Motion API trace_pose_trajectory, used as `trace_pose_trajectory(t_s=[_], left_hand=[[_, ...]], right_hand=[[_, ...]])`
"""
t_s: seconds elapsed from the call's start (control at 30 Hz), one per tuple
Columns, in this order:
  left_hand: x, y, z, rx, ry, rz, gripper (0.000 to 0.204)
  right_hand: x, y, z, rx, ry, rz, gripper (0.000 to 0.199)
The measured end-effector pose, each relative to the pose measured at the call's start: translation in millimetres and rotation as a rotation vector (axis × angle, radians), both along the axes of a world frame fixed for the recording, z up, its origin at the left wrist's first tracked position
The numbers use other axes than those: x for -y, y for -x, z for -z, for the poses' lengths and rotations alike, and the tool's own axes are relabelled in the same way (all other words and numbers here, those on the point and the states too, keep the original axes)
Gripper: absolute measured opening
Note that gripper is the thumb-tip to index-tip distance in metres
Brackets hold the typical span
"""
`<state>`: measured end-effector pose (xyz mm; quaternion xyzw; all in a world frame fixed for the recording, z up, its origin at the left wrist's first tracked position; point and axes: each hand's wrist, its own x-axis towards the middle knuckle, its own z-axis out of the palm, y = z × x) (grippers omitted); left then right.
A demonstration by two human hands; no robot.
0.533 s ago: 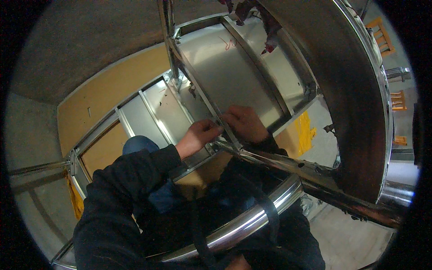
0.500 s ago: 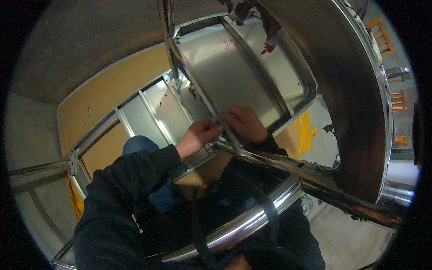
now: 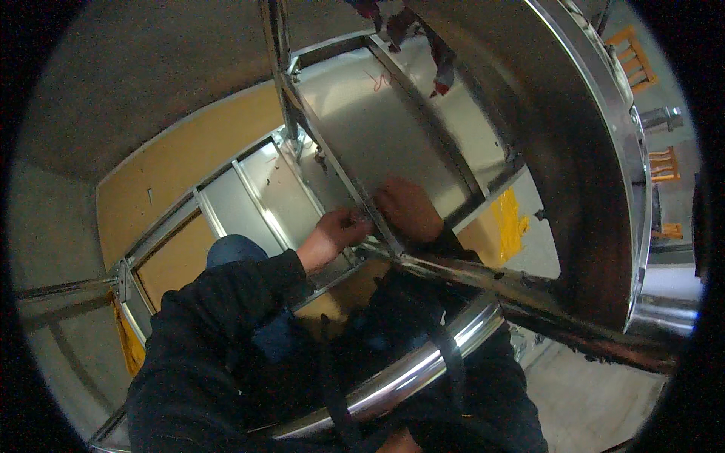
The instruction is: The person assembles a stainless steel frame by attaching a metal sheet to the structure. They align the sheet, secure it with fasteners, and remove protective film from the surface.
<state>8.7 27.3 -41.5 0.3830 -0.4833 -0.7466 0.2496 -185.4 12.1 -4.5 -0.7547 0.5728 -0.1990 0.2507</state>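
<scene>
My left hand [image 3: 337,231] pinches at a joint on a slanted galvanised steel bar [image 3: 332,162] of a metal frame, fingers closed together; what sits between them is too small to tell. My right hand [image 3: 408,210] lies just to the right, pressed against the same bar and the flat sheet-metal panel [image 3: 393,128] behind it. Both dark sleeves come up from the lower edge. My blue-trousered knee [image 3: 234,249] shows below the left hand.
A large curved sheet-metal duct [image 3: 574,151] fills the right side. A shiny rounded metal rim [image 3: 423,362] crosses under my arms. Tan boards [image 3: 189,166] sit behind the frame, with yellow patches [image 3: 510,219] on the grey floor and orange chairs [image 3: 630,57] far right.
</scene>
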Motion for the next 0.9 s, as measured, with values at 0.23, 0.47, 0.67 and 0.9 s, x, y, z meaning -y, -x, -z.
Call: trace_pose_trajectory(t_s=[0.23,0.47,0.67,0.9], left_hand=[[0.9,-4.1,8.4,-0.029,-0.089,-0.094,0.024],[5.6,-1.8,-1.1,0.074,-0.053,-0.043,0.021],[3.4,1.1,-0.6,-0.023,-0.132,-0.143,0.019],[2.2,6.0,16.8,0.042,-0.127,-0.125,0.014]], right_hand=[[13.9,-11.8,-39.7,0.211,-0.175,-0.111,0.024],[15.2,-7.7,-22.6,0.08,-0.097,-0.151,0.025],[11.5,-12.0,-10.8,0.136,-0.029,-0.025,0.024],[15.1,4.7,-4.9,-0.039,0.103,0.044,0.021]])
